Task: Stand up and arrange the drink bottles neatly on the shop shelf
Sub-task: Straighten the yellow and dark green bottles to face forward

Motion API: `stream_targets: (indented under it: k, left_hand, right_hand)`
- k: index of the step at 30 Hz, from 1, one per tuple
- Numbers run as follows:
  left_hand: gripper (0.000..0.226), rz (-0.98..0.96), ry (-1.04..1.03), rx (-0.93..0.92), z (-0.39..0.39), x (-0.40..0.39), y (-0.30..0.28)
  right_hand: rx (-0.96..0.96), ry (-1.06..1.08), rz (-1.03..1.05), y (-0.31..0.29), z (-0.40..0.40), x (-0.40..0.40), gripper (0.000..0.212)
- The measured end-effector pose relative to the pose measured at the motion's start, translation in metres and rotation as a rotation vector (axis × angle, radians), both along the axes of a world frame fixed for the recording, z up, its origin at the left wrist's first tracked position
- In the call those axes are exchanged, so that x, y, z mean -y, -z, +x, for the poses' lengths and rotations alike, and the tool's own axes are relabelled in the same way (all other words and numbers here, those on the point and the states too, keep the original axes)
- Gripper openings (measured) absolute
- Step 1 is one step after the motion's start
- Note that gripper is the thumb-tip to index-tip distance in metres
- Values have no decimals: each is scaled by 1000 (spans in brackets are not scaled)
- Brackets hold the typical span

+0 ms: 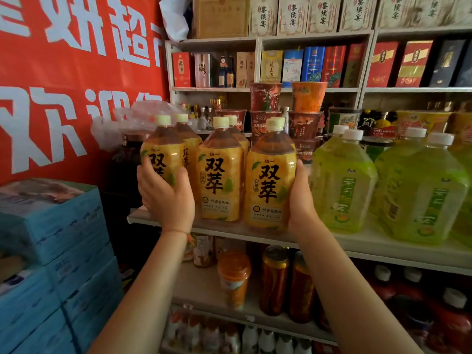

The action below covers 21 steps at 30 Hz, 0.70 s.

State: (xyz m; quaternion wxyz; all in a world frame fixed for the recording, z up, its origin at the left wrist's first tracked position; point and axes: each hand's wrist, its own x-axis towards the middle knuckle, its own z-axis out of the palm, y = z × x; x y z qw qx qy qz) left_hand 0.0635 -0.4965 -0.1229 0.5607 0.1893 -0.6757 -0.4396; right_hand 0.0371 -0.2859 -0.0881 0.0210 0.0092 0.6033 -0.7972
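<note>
Your left hand [166, 198] wraps the left yellow bottle [163, 154], thumb across the front of its glossy label and fingers [146, 175] curled round its far side. Your right hand [301, 198] lies flat against the right side of the right yellow bottle [270, 180], palm on the plastic, its fingers hidden behind the bottle, so you cannot tell how far they curl. Between the two stands the middle yellow bottle [221, 180], upright and just beside both. All three are clear, round-shouldered plastic with pale green screw caps and dark tea showing in the necks, and they stand at the front of the white shelf [383, 247]; more of the same stand behind them. To the right on the same shelf stand squarish green bottles [342, 182] with white caps. Behind, paper noodle cups [265, 97] are stacked. At left are blue cartons [56, 226] under a red banner [76, 72].
</note>
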Motion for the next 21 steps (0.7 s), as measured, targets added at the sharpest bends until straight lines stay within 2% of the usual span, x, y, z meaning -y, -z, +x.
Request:
stream_targets:
  k: [6,8,10,12,15,21]
  left_hand:
    - [66,114,31,-54,5,23,-2]
    - [51,260,138,-133,2,41,-4]
    - [31,506,327,-113,-2,61,-8]
    - [39,605,522,8,-6,80,-13]
    - [50,616,812,113,-17,103,-21]
    - [51,590,983,192,-35,123,-16]
  right_hand:
    - [-5,29,-16,2,-3,14,57]
    - [-29,40,-24,3,-6,12,55]
    - [-44,50,-30,3,-9,11,51]
    - [-63,64,-28,3,-10,13,47]
    - [-85,92,-40,3,-12,16,43]
    - [-106,110,-48,5,-9,19,44]
